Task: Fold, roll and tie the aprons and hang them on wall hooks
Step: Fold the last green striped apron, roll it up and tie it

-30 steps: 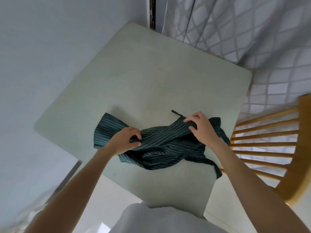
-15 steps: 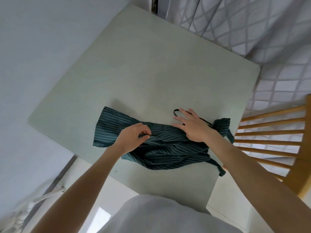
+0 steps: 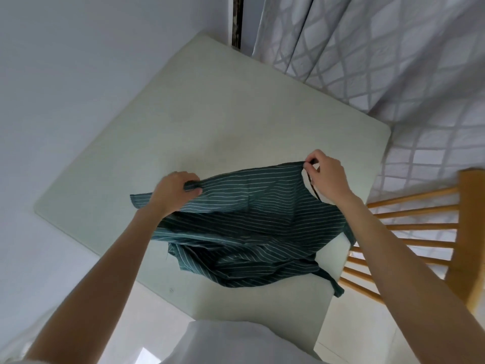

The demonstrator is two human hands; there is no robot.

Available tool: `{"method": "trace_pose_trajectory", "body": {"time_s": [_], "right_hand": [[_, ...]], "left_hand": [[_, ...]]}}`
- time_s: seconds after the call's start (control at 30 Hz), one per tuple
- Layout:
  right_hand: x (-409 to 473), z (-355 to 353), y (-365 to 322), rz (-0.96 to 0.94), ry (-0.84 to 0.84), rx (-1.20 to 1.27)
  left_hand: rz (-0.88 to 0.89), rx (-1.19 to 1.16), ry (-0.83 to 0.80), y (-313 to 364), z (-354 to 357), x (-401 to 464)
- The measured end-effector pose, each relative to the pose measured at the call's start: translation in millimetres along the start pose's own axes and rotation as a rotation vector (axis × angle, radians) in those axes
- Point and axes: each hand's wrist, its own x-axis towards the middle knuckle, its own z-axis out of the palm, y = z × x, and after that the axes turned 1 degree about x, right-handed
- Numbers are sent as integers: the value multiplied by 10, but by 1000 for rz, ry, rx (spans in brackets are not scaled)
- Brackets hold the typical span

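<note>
A dark green apron (image 3: 249,227) with thin white stripes hangs lifted above the pale square table (image 3: 210,122). My left hand (image 3: 174,190) grips its upper edge near the left corner. My right hand (image 3: 324,177) pinches the upper edge at the right, where a dark strap loops down beside the palm. The cloth is stretched between both hands and its lower part sags in crumpled folds toward the table's near edge. No wall hooks are in view.
A wooden spindle-back chair (image 3: 420,232) stands at the table's right side. A patterned grey curtain (image 3: 380,56) hangs behind the table on the right. A plain white wall (image 3: 78,74) runs along the left. Pale floor shows below the table.
Both hands have raised the apron off the table, where it lay bunched. My right hand, flat on the cloth half a second ago, now pinches the top edge.
</note>
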Motion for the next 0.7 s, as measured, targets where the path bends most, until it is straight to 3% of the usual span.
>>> {"method": "trace_pose_trajectory", "body": {"time_s": [0.13, 0.3, 0.4, 0.53, 0.7], "right_hand": [[269, -93, -107, 195, 106, 431], [773, -189, -160, 155, 309, 406], [1033, -154, -123, 174, 246, 396], [1152, 98, -1, 195, 87, 279], [1118, 591, 223, 56, -35, 4]], "left_hand": [[49, 88, 304, 5, -163, 466], [82, 197, 547, 116, -382, 1109], [51, 236, 634, 152, -389, 1333], [75, 213, 615, 225, -139, 1416], [-52, 163, 290, 107, 350, 1429]]}}
